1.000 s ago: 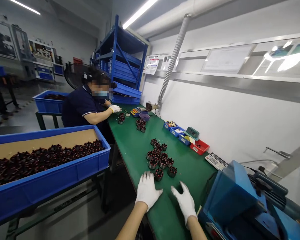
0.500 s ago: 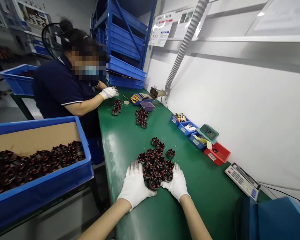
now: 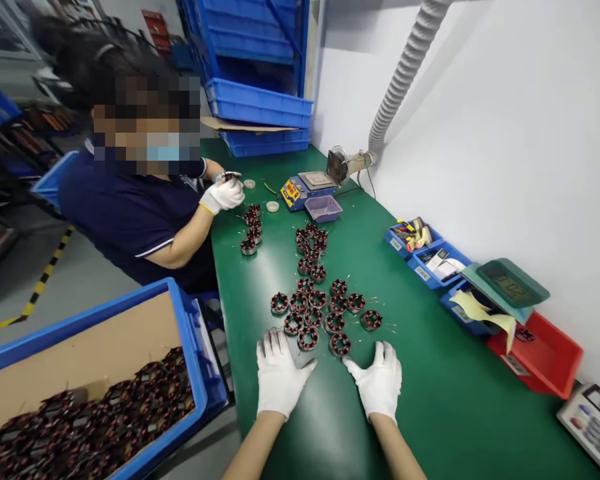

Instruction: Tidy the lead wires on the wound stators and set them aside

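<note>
Several motor stators, dark rings with copper windings and thin wire ends, stand in a loose cluster on the green tabletop. My left hand, in a white glove, lies on the table just in front of the cluster's left side. Its fingers are stretched forward and its thumb points right. My right hand, gloved too, is open at the front right, its thumb close to the nearest stator. Neither hand holds anything.
A blue crate of stators stands at left. Across the table a person in white gloves handles a stator. A blue device, a purple tray, small blue bins, a red bin and a calculator-like device line the wall side.
My hands have drawn back and apart from the stators they were pressed around. The cluster now sits farther forward and more spread out, near the farther group. The view has shifted.
</note>
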`<state>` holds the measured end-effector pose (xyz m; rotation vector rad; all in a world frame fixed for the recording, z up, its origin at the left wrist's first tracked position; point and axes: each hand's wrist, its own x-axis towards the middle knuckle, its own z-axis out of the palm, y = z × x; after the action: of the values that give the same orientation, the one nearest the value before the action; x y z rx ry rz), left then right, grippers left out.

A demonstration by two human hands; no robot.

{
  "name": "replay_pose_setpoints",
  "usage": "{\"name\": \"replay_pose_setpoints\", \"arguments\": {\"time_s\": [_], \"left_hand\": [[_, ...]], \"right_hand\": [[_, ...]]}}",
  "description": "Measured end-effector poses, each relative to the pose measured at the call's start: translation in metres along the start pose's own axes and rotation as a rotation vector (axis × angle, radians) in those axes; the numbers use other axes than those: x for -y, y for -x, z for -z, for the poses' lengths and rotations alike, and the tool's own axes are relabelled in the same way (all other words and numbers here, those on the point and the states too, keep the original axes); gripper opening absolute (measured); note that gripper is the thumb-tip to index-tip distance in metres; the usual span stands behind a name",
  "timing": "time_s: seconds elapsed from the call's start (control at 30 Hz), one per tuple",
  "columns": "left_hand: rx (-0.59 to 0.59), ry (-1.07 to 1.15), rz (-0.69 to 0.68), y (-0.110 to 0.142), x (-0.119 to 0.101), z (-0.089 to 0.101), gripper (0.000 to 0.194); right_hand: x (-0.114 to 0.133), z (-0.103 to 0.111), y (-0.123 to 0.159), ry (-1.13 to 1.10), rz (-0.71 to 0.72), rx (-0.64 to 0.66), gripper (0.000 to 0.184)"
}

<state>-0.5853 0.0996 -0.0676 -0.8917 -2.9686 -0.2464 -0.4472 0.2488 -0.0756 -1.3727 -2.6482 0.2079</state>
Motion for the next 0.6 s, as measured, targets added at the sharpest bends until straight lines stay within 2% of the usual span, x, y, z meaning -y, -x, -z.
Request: {"name": "replay_pose_setpoints", "arguments": {"time_s": [0.07, 0.17, 0.27, 0.37, 0.47, 0.53, 0.6], "left_hand": [[0.011, 0.0, 0.01, -0.005, 0.0, 0.0, 0.098], [0.021, 0.003, 0.013, -0.021, -0.001, 0.001, 0.099], [0.019, 0.008, 0.025, -0.045, -0.005, 0.0, 0.111], [-0.002, 0.013, 0.066, -0.075, -0.012, -0.004, 0.115], [-0.034, 0.027, 0.093, -0.112, -0.022, -0.011, 0.113], [-0.048, 0.045, 0.077, -0.134, -0.025, -0.014, 0.11], [-0.053, 0.07, 0.046, -0.144, -0.024, -0.014, 0.106]], "right_hand": [[-0.005, -0.001, -0.012, 0.037, -0.058, -0.001, 0.103], [-0.005, -0.007, -0.046, 0.059, -0.041, 0.041, 0.116], [0.007, -0.016, -0.082, 0.062, -0.004, 0.069, 0.121], [0.027, -0.025, -0.111, 0.057, 0.043, 0.073, 0.12], [0.044, -0.03, -0.137, 0.041, 0.092, 0.06, 0.109], [0.049, -0.031, -0.15, 0.022, 0.118, 0.047, 0.089], [0.05, -0.03, -0.153, 0.0, 0.129, 0.022, 0.067]]}}
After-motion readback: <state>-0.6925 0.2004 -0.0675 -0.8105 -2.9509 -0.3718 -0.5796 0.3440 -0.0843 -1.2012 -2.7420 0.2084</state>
